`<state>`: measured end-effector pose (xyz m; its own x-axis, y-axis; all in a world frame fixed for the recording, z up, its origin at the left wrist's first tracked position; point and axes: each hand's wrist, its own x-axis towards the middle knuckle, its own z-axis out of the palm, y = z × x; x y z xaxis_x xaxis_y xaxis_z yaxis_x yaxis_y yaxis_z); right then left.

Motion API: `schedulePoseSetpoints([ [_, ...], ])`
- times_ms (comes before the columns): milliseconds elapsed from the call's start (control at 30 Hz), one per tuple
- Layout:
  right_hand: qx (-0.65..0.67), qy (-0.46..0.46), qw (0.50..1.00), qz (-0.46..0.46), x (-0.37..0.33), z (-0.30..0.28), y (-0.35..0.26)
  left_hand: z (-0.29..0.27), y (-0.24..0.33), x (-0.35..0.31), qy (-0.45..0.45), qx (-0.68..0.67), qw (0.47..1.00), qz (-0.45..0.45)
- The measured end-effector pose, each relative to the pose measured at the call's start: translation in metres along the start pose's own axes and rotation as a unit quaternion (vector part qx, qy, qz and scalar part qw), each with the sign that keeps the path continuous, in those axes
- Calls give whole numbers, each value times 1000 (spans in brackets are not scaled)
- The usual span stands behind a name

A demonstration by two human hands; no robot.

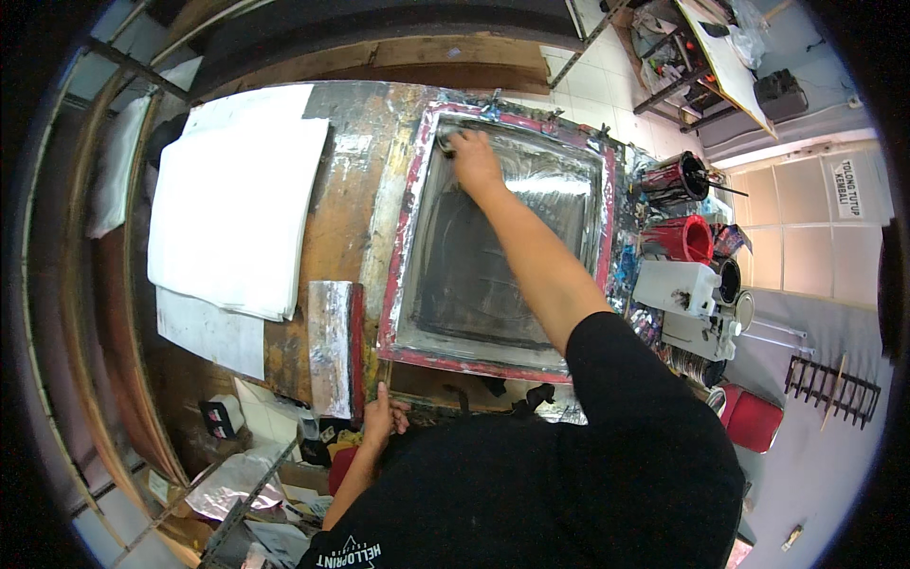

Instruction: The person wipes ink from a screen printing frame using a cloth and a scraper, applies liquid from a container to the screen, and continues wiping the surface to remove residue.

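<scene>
A screen-printing frame point(391, 275) with red, paint-smeared edges lies on the worktable, its dark mesh point(474, 275) streaked and shiny. My right arm reaches across the mesh. At the frame's far left inner corner, my right hand point(473, 159) is closed and pressed down; a small thing under its fingertips is too hidden to name. My left hand point(382, 417) is at the table's near edge, below the frame's near left corner. Its thumb points up and its fingers stand apart. Just left of it lies a squeegee point(332, 346), broad and paint-stained with a dark red edge.
White paper sheets point(232, 218) are stacked on the left of the stained wooden table point(353, 190). Along the right edge stand a black paint-covered can point(675, 180), a red pot point(681, 239) and white jerrycans point(678, 287). Shelving point(81, 284) rises at the left.
</scene>
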<state>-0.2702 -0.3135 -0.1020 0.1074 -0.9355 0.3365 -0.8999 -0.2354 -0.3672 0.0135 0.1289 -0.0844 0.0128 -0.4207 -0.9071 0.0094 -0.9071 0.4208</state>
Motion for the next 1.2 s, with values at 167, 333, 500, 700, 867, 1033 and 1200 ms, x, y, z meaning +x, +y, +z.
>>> schedulePoseSetpoints([
  [167,-69,-7,982,178,-59,-89,118,0,-5,5,-4,-14,1000,-8],
  [333,-138,115,955,238,-58,-61,117,4,-1,1,-2,-8,1000,-24],
  [500,-59,-96,993,17,7,27,-27,3,7,-3,8,1,1000,-25],
  [700,10,-22,999,35,14,-18,22,2,8,-2,15,6,1000,-22],
  [867,104,-57,986,-117,-72,-10,-5,2,4,3,5,22,1000,-19],
  [1033,222,-326,872,-288,-215,-104,-106,0,-2,1,2,-12,999,-39],
  [1200,176,-111,953,-220,-115,-36,-30,2,3,-2,4,-7,1000,-23],
])
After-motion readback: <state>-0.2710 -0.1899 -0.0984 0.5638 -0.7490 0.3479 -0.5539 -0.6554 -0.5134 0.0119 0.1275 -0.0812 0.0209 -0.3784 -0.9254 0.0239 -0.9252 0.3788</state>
